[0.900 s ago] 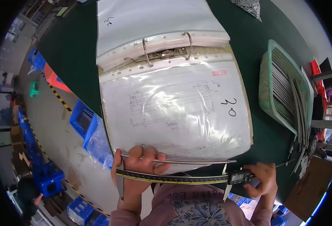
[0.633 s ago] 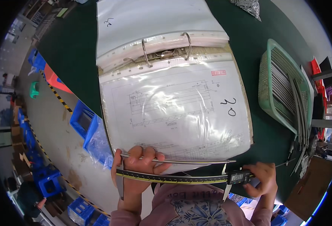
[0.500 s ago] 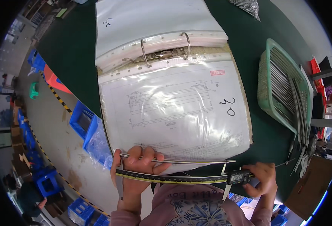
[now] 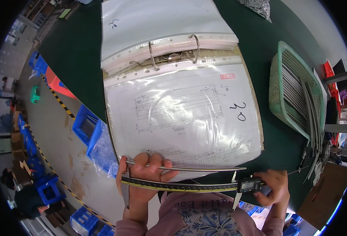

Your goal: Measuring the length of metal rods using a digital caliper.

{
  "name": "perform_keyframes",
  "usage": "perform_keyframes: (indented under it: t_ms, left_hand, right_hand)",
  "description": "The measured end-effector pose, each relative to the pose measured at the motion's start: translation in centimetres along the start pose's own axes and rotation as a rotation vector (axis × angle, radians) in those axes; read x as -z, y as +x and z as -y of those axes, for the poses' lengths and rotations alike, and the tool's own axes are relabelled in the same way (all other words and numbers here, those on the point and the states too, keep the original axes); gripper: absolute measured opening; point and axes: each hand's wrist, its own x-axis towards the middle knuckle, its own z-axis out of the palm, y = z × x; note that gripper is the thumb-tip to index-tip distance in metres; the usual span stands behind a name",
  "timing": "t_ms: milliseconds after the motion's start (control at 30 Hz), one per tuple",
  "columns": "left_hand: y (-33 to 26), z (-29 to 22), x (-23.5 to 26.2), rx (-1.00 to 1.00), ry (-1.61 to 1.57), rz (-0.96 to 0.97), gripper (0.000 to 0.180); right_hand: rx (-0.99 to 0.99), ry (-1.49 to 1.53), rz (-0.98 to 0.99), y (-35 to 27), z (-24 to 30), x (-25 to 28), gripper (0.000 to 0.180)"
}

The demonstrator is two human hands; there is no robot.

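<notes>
Seen from above, a person measures a long thin metal rod (image 4: pixel 185 168) against a long digital caliper (image 4: pixel 189 186), both held level just above the near edge of a dark green table (image 4: pixel 75 51). The left hand (image 4: pixel 142 177) has its fingers curled shut around the rod's left end and the caliper's beam together, pinning one against the other. The right hand (image 4: pixel 274 188) is closed on the caliper's sliding head with its small display; the thumb seems to rest by the slider, though the exact finger placement is hard to make out. The rod lies just beyond the caliper beam, running from the left hand to the sliding jaw on the right. It looks stiff, light and smooth, so it could roll or slip between bare fingers and is best pinched near one end, as it is here. The caliper looks rigid but delicate, best held by its beam and slider body. Just beyond the hands an open ring binder (image 4: pixel 173 51) shows a technical drawing in a glossy plastic sleeve (image 4: pixel 181 118). To the right, a green plastic basket (image 4: pixel 278 78) holds many similar rods.
</notes>
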Motion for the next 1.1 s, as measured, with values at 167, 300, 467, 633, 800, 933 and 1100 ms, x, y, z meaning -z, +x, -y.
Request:
perform_keyframes:
  t_ms: [167, 300, 467, 633, 800, 933, 1100]
  left_hand:
    - [0.0, 0.1, 0.0, -0.007, -0.007, 0.008, 0.045]
    - [-0.1, 0.0, -0.1, -0.004, 0.006, -0.014, 0.045]
    - [0.0, -0.1, -0.1, 0.001, -0.053, -0.021, 0.045]
    - [0.0, 0.1, -0.2, -0.02, -0.027, -0.011, 0.043]
    - [0.4, 0.2, -0.2, -0.024, -0.015, -0.038, 0.037]
    - [0.2, 0.3, 0.0, -0.016, 0.003, 0.044, 0.043]
    - [0.1, 0.8, -1.5, -0.115, -0.119, -0.212, 0.045]
  right_hand:
    - [0.003, -0.014, 0.0, 0.0, 0.1, 0.0, 0.039]
    - [0.002, -0.006, -0.002, 0.0, 0.0, 0.0, 0.039]
    - [0.054, -0.053, 0.01, -0.5, -0.5, -0.1, 0.034]
    - [0.085, -0.073, -0.017, -1.2, -0.8, 0.1, 0.035]
    - [0.038, -0.119, -0.031, -1.7, -0.5, 0.5, 0.037]
    - [0.086, -0.118, -0.145, -2.2, -0.9, 0.7, 0.042]
    - [-0.043, -0.284, -0.298, -1.7, 0.0, 0.9, 0.043]
